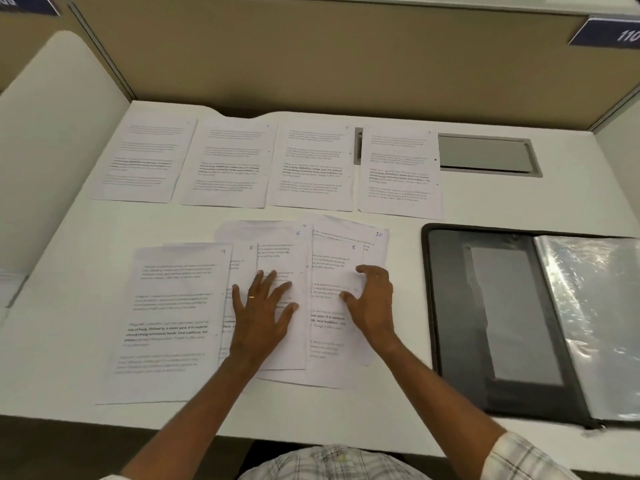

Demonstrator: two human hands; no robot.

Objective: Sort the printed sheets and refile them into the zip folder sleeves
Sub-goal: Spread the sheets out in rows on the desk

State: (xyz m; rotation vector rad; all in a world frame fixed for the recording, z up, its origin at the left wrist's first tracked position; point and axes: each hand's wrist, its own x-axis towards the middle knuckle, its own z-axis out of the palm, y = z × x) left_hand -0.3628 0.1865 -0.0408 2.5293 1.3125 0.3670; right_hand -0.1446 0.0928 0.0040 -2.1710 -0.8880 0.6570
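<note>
While both hands rest on the fanned pile [325, 362] of sheets at lower centre, the left hand [263, 306] lies flat, fingers spread, across the sheets marked 8 and 6. The right hand [372, 299] arches over the sheet marked 5, its bent fingertips and thumb apart, touching the paper and gripping nothing. Sheet 9 [169, 323] lies at the pile's left edge. Four sheets [311, 168] sit side by side across the upper middle. At right, the folder [450, 306] lies open on the desk [398, 403], its clear sleeves [595, 323] at the frame's right edge.
</note>
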